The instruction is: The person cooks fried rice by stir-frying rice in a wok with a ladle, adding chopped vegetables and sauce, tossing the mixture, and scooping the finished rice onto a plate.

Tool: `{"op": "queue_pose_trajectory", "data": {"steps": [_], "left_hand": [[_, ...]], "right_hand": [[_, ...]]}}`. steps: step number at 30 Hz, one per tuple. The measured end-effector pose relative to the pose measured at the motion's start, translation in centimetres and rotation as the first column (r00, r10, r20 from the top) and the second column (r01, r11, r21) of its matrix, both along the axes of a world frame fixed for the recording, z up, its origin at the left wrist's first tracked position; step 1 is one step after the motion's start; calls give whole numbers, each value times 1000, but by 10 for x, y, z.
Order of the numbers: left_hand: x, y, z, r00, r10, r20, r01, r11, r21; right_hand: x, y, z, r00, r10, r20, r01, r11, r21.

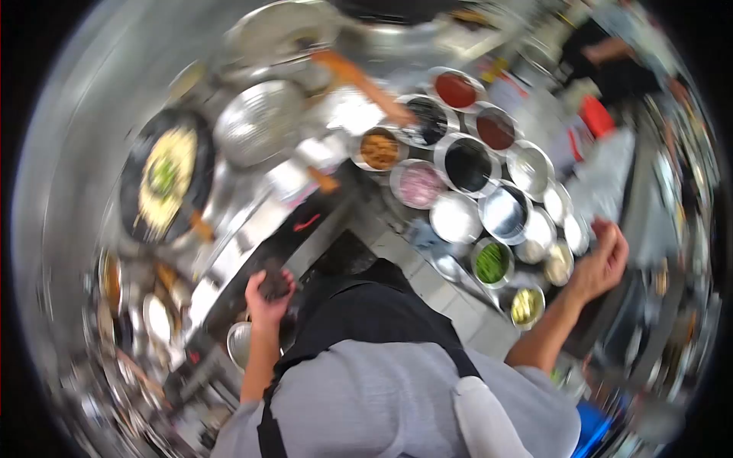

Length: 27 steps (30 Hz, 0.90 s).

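dark object (pixel 273 285) within left fingers (pixel 255 288)

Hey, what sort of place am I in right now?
Most likely a commercial kitchen, judging by the black pan of food, the cluster of bowls and the black apron you're wearing.

Bright scene. Glare on the perforated strainer (pixel 258 126); patch right of it blown white. My black apron (pixel 359 309), below and right of it, loses detail. Fisheye bends everything, corners black; periphery smeared, my right hand (pixel 602 263) soft.
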State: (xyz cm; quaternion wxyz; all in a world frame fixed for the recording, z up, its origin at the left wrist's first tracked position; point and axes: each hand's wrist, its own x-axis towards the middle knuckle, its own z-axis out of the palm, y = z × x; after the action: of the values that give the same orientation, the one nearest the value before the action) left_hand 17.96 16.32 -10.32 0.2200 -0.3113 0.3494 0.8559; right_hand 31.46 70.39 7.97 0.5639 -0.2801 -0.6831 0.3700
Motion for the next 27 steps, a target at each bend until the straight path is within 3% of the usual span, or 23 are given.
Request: {"op": "queue_pose_trajectory", "data": {"steps": [3,5,7,8,9,12,14,17,20,23,27], "left_hand": [[-16,-25,12,985,123,-119,-110,987,114],[-27,-42,29,957,242,-162,-224,967,121],[-42,-63,47,915,375,-147,-366,927,87],[-50,-73,61,886,441,-142,-432,897,90],[-59,-92,60,876,447,-179,-432,894,119],[-90,-130,78,841,523,-135,-514,852,98],[-115,-158,73,854,506,-123,-485,858,166],[-154,-179,80,903,428,-15,-417,887,196],[-192,-188,67,915,402,-1,-398,906,145],[-203,-191,56,916,401,8,-397,903,164],[-204,-174,78,908,417,49,-416,878,236]], "right_hand": [[-38,-45,-12,972,204,115,-210,977,45],[-67,-84,-41,859,507,72,-500,860,-96],[-93,-129,-74,712,627,314,-612,775,-160],[-102,-149,-101,578,692,432,-658,709,-254],[-111,-169,-131,429,731,530,-675,649,-349],[-118,-262,-195,239,882,405,-622,460,-634],[-113,-291,-245,-43,770,637,-515,529,-674],[-101,-328,-255,-77,779,623,-538,493,-683],[-83,-317,-305,-8,694,720,-446,642,-624],[-79,-311,-279,70,786,615,-130,618,-775],[-58,-278,-318,-91,749,656,-145,642,-753]]}}
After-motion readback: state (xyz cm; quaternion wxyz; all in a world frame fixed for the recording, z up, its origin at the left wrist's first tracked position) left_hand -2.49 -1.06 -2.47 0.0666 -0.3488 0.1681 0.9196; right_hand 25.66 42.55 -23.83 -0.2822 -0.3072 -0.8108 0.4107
